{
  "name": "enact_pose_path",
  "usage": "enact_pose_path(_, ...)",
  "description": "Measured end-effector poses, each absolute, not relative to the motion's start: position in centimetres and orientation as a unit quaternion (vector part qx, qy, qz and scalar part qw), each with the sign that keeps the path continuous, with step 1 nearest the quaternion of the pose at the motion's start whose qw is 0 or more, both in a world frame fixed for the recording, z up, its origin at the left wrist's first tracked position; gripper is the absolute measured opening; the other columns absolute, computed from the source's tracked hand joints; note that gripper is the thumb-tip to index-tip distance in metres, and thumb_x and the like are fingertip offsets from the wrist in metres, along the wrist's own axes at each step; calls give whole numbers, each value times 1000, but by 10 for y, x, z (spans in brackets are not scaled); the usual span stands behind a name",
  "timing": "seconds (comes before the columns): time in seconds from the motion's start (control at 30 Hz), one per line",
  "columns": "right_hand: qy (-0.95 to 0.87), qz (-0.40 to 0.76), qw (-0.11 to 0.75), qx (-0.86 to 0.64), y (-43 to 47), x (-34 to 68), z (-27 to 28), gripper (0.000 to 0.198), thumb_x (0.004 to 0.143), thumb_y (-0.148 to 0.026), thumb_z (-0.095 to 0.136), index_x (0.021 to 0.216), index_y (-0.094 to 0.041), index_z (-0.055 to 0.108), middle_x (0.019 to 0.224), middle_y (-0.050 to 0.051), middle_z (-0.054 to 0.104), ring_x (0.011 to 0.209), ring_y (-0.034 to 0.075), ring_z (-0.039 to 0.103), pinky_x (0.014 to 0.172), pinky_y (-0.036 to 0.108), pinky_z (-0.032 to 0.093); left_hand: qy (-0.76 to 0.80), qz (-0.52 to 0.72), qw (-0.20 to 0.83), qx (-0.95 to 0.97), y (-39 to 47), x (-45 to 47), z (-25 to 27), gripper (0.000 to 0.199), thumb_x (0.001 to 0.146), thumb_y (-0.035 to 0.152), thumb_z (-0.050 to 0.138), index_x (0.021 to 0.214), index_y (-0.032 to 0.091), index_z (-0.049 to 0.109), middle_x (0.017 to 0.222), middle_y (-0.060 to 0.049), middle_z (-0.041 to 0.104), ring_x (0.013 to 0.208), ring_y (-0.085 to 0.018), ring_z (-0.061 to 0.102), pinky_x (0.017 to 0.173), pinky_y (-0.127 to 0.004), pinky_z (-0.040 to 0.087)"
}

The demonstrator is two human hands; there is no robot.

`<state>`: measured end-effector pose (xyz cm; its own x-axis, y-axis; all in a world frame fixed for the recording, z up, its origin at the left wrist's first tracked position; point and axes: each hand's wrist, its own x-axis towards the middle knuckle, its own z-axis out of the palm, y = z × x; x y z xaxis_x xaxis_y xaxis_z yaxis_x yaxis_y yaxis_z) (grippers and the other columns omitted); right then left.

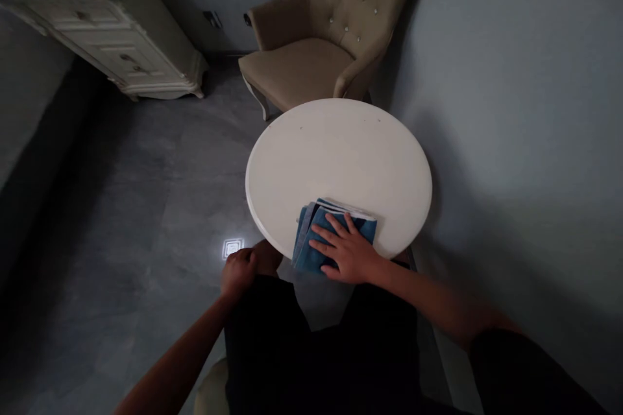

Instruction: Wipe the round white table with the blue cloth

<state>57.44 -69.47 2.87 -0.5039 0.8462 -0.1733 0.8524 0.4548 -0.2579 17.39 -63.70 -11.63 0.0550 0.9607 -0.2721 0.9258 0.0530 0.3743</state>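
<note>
A folded blue cloth [311,246] with white edging lies at the near edge of the round white table [341,155], and part of it hangs past the rim. My right hand [348,253] is pressed flat on top of the cloth, fingers spread. The hand covers part of the cloth's middle and right side. Off the table to the left, my left hand [238,272] rests on my left knee with its fingers curled in. No object shows in that hand.
Behind the table stands a beige tufted armchair [302,71]. A grey wall [525,110] runs close along the right side. At the far left is a white drawer cabinet [111,32]. A lit square floor drain [233,248] lies on the grey tiled floor [160,227]. Small dark specks mark the tabletop.
</note>
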Motion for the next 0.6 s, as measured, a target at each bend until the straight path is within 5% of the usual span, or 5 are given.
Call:
enact_pose_path(0.13, 819, -101, 8, 565, -570, 613, 29, 78, 112, -69, 44, 185, -43, 48, 195, -7, 30, 185, 43, 19, 148, 78, 19, 693, 51, 248, 675, -637, 160, -125, 51, 102, 44, 48, 107, 20, 92, 121, -18, 90, 117, -38, 82, 112, -48, 60)
enact_pose_path(0.27, 739, -59, -25, 670, -403, 682, 26, 82, 116, -60, 42, 189, -23, 39, 196, 13, 30, 180, 56, 22, 137, 94, 17, 700, 68, 254, 663, -636, 147, -136, 53, 103, 48, 46, 108, 20, 91, 121, -18, 89, 118, -38, 81, 114, -48, 60)
enact_pose_path(0.43, 672, -19, 10, 740, -286, 743, 17, 81, 121, -57, 28, 192, -19, 25, 198, 22, 21, 178, 57, 21, 130, 99, 18, 708, 68, 248, 658, -636, 137, -145, 56, 107, 51, 45, 114, 19, 90, 124, -18, 88, 123, -38, 79, 117, -48, 58)
enact_pose_path(0.6, 676, -39, -36, 735, -338, 723, 18, 81, 118, -55, 35, 191, -19, 31, 197, 21, 24, 180, 55, 20, 132, 98, 14, 695, 61, 240, 675, -633, 142, -144, 54, 107, 48, 45, 110, 19, 90, 119, -18, 89, 117, -37, 80, 114, -47, 58)
